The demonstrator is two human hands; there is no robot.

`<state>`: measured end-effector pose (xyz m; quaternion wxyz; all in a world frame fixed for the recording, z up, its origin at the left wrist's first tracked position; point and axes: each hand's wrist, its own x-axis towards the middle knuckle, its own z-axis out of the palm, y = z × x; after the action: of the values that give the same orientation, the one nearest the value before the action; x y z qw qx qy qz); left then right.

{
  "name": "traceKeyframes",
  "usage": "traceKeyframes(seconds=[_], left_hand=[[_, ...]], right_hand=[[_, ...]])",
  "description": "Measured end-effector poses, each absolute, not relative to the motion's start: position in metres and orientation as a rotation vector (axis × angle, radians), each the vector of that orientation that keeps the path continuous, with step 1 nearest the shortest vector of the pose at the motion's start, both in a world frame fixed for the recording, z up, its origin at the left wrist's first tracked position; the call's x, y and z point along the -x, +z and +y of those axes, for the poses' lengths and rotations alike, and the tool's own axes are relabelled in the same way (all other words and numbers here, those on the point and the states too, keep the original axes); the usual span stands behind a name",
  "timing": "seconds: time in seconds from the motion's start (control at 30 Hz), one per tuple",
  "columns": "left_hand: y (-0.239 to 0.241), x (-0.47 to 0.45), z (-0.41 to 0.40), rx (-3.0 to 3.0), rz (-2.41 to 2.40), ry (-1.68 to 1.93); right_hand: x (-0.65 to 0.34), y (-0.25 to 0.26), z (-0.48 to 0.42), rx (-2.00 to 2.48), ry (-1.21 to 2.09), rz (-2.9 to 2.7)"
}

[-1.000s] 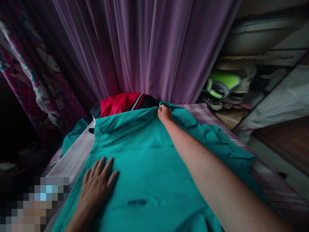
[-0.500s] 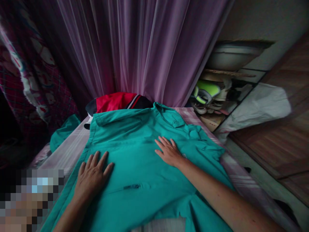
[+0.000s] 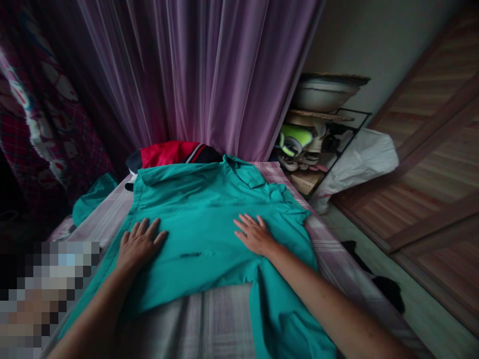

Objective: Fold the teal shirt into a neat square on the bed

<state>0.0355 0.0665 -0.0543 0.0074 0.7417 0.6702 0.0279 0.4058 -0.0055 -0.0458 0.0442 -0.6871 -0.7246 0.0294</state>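
Note:
A teal shirt (image 3: 202, 209) lies spread flat on a bed covered with a pale checked sheet (image 3: 217, 319). My left hand (image 3: 139, 243) rests palm down on the shirt's left part, fingers apart. Palm down too, my right hand (image 3: 254, 234) presses the shirt's right part near a folded sleeve. Neither hand grips the cloth. A red and dark garment (image 3: 170, 153) lies just behind the shirt's collar.
Purple curtains (image 3: 209, 75) hang behind the bed. A patterned cloth (image 3: 41, 124) hangs at the left, with another teal piece (image 3: 92, 202) below it. At the right stand a rack with shoes (image 3: 303, 144), a white bag (image 3: 359, 162) and a wooden door (image 3: 430, 174).
My right hand let go of the shirt's collar and came back to lie flat on its middle. The view drew back, showing bare sheet below the shirt's hem.

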Motion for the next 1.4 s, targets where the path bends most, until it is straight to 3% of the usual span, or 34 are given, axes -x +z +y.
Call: traceKeyframes(seconds=[0.17,0.4,0.6,0.8,0.93,1.03,1.17,1.4], left_hand=[[-0.050,-0.031,0.072,-2.298,2.074,0.064],[-0.035,-0.060,0.046,-2.382,2.054,0.208],[-0.039,-0.111,-0.037,-2.870,0.981,0.370],[-0.026,-0.159,-0.093,-3.023,0.428,0.321],[-0.009,-0.184,-0.109,-2.793,0.144,0.222],[0.004,-0.201,-0.091,-2.287,0.370,0.317],[0.020,-0.217,-0.034,-1.543,1.045,0.692],[0.003,-0.194,-0.006,-1.379,1.320,0.709]], right_hand=[[-0.471,-0.068,-0.033,2.500,0.079,-1.894],[-0.509,-0.089,-0.041,2.301,-0.102,-1.820],[-0.517,-0.087,-0.057,2.002,0.189,-1.720],[-0.530,-0.078,-0.092,1.840,0.364,-1.457],[-0.533,-0.069,-0.104,1.789,0.397,-1.351],[-0.534,-0.066,-0.113,1.746,0.431,-1.273],[-0.533,-0.068,-0.128,1.691,0.477,-1.165],[-0.524,-0.058,-0.134,1.744,0.446,-1.129]])
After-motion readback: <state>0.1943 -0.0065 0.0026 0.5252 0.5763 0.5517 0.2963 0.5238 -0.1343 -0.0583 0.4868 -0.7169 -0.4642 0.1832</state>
